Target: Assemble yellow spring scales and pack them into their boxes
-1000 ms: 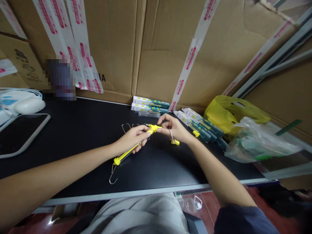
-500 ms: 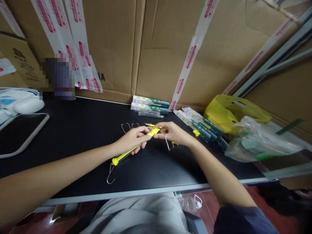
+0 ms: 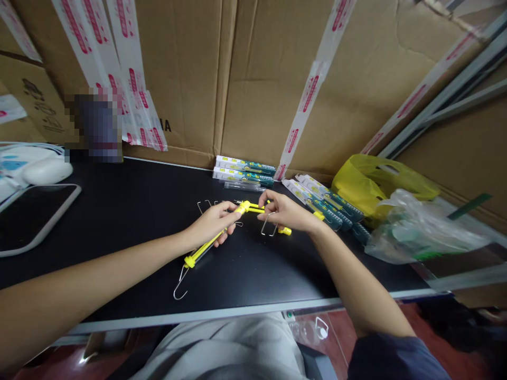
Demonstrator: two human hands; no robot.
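Left hand (image 3: 222, 220): fingers closed around yellow tube (image 3: 242, 207), which slants over black table (image 3: 245, 274), metal hook (image 3: 175, 291) at its near end. Right hand (image 3: 287, 212): fingertips almost together, bent wire (image 3: 265, 224) hanging from them, beside tube's far end.

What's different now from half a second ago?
The right hand slid right, off the top of the yellow tool, leaving a gap. The bent wire it holds tilted. The left hand still grips the yellow tool, and the phone stayed put.
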